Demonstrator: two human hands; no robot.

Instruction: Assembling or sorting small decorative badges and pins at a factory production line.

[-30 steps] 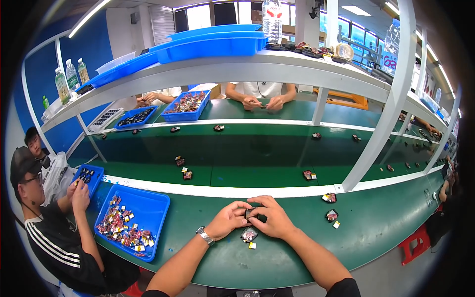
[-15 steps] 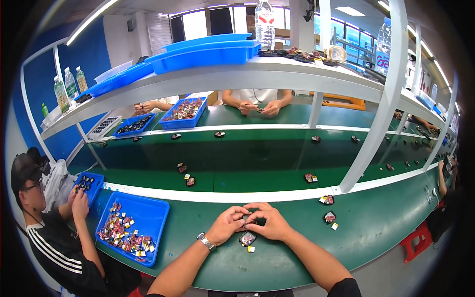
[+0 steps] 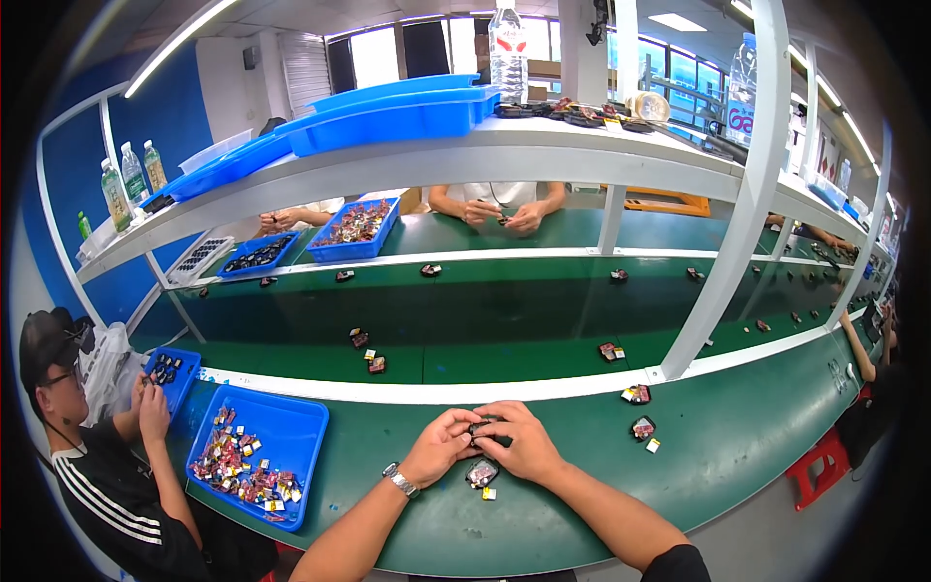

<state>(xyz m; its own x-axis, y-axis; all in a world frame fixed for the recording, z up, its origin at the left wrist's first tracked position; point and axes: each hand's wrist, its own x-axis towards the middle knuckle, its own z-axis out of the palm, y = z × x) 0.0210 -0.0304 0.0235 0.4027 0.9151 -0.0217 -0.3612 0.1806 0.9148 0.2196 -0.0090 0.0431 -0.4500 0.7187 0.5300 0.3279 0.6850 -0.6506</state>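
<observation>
Over the green worktable (image 3: pixel 388 436), my left hand (image 3: pixel 437 452) and my right hand (image 3: pixel 521 443) meet around one small black plastic housing (image 3: pixel 476 434). Both sets of fingers are closed on it and cover most of it. A silver watch is on my left wrist. Just below my fingers lies an open black housing (image 3: pixel 481 472) with a small white-and-yellow battery (image 3: pixel 489 494) beside it. Farther right on the table are two more housings with reddish circuit boards, one (image 3: pixel 636 395) by the white rail and another (image 3: pixel 642 428) nearer, with a battery (image 3: pixel 653 445) next to it.
A blue tray (image 3: pixel 320 427) of circuit boards and batteries stands left; beyond it a person holds something small over another blue tray (image 3: pixel 186 366). Past the white rail (image 3: pixel 543 388), several housings lie on a green strip. A white post (image 3: pixel 722 233) and a shelf (image 3: pixel 543 141) rise ahead.
My right fingers have shifted slightly over the housing, and both hands stay together on it. The whole view has tilted a little. Other things on the table lie as before.
</observation>
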